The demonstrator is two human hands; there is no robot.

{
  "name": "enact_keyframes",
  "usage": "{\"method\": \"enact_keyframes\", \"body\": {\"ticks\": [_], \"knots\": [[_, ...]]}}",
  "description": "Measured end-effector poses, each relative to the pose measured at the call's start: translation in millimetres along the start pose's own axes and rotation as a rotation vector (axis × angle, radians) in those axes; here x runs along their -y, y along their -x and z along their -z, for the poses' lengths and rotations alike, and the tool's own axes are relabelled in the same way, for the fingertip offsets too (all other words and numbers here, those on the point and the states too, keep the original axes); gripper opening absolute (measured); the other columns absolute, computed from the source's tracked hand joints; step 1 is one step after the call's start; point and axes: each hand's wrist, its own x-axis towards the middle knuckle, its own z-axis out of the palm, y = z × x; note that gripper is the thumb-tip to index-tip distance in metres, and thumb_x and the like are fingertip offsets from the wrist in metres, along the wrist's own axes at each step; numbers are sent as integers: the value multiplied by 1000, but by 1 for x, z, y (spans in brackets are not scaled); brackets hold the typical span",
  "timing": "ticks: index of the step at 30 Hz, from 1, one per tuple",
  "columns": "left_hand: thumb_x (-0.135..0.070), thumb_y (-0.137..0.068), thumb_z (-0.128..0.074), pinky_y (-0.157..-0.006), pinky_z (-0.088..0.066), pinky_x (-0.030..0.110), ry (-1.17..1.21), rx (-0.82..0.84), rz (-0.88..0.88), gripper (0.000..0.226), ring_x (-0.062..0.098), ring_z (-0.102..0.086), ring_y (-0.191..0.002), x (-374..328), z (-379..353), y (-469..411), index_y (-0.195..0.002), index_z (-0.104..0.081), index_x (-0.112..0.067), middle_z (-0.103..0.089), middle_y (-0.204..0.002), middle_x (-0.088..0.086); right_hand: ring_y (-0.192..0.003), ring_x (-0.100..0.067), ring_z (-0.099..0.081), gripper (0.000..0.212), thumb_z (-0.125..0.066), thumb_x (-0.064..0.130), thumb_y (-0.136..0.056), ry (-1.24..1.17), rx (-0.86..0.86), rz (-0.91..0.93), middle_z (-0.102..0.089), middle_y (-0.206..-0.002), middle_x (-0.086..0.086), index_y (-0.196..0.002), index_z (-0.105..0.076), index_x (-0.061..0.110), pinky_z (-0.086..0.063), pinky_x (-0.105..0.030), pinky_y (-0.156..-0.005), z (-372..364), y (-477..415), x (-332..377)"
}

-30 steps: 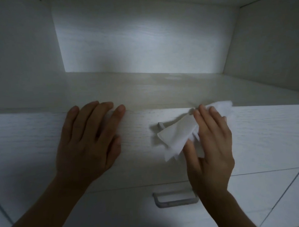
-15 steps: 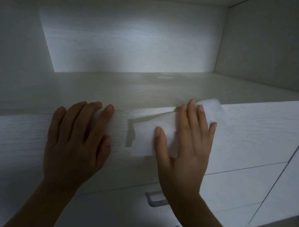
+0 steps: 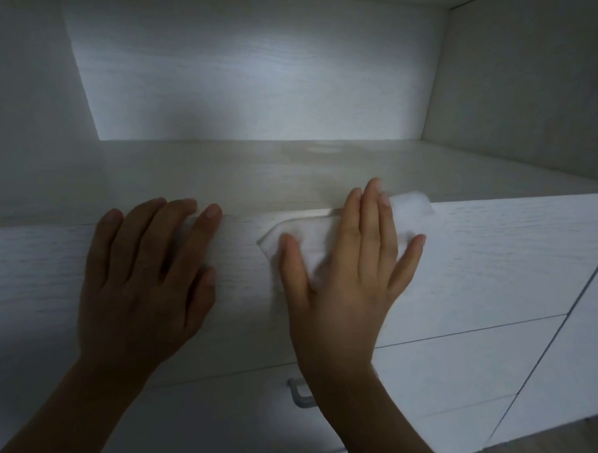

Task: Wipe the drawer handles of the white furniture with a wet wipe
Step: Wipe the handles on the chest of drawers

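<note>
My right hand (image 3: 347, 275) lies flat, fingers straight and a bit spread, pressing the wet wipe (image 3: 312, 239) on the top drawer (image 3: 497, 258). I think its handle is under the wipe. My left hand (image 3: 142, 288) rests flat beside it, fingers spread. The lower handle (image 3: 300, 395) looks like it is next.

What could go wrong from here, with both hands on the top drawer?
1. The right hand presses the wet wipe flat, so it may rub the drawer front rather than its handle, which does not show here.
2. The lower handle, partly covered by the right forearm, could be missed.
</note>
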Motion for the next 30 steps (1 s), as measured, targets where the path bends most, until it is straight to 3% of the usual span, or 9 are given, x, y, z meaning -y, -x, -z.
{"method": "enact_keyframes", "body": {"ticks": [8,10,13,17,21,23,26,28,30], "knots": [[-21,-98,-42,-111,-25,49,1,-7,3,44,40,-45,-121,0,0,0,-138,-48,-4,-49,-131,21,-140,-18,-30,59,-45,41,-92,-113,20,9,-37,-149,-9,-138,-43,5,-4,-41,-119,2,-8,-2],[-21,-98,-41,-112,-25,48,-2,-7,10,45,39,-45,-121,-1,-1,2,-139,-48,-5,-49,-132,20,-141,-16,-29,58,-47,44,-92,-204,56,7,-32,-149,-2,-138,-42,10,-11,-43,-120,9,-1,-16],[-21,-99,-41,-113,-25,47,-9,-9,18,44,38,-46,-122,0,0,2,-140,-48,-5,-50,-132,19,-139,-14,-34,59,-53,48,-90,-367,51,-84,-35,-147,9,-139,-37,20,-36,-52,-109,22,4,-35],[-21,-100,-42,-113,-25,47,-19,-14,15,44,39,-46,-121,0,-1,2,-140,-49,-4,-53,-130,21,-138,-12,-35,69,-61,49,-84,-541,72,-211,-39,-144,12,-139,-26,28,-32,-47,-113,26,0,-35],[-22,-99,-42,-111,-27,48,-9,-13,20,44,39,-47,-121,-1,-1,2,-139,-49,-5,-55,-129,21,-142,-28,-22,55,-45,54,-93,-296,-17,0,-24,-151,-11,-134,-27,22,-5,-47,-119,13,-16,-22],[-22,-99,-42,-112,-26,48,-8,-15,17,44,39,-47,-121,-1,-1,2,-140,-49,-6,-54,-130,21,-132,-29,-31,46,-53,48,-92,-299,-103,108,-28,-139,-11,-123,-36,18,-17,-40,-115,11,-20,-22],[-21,-100,-41,-113,-25,47,-9,-16,15,44,38,-47,-122,0,-1,2,-140,-48,-6,-54,-130,21,-108,-26,-47,26,-54,33,-97,-325,-88,283,-44,-117,-11,-108,-50,9,-38,-24,-95,10,-15,-32],[-22,-100,-40,-113,-25,47,-12,-18,15,44,38,-46,-122,0,-1,2,-140,-48,-6,-52,-131,19,-101,-23,-54,24,-48,28,-101,-316,-34,400,-63,-107,-14,-107,-60,8,-42,-27,-90,12,-10,-38],[-22,-100,-40,-112,-25,47,-12,-14,13,44,38,-47,-122,-1,-2,2,-140,-48,-6,-53,-130,20,-103,-21,-57,30,-42,25,-103,-350,22,456,-69,-106,-12,-114,-64,6,-42,-31,-95,16,-5,-40]]}}
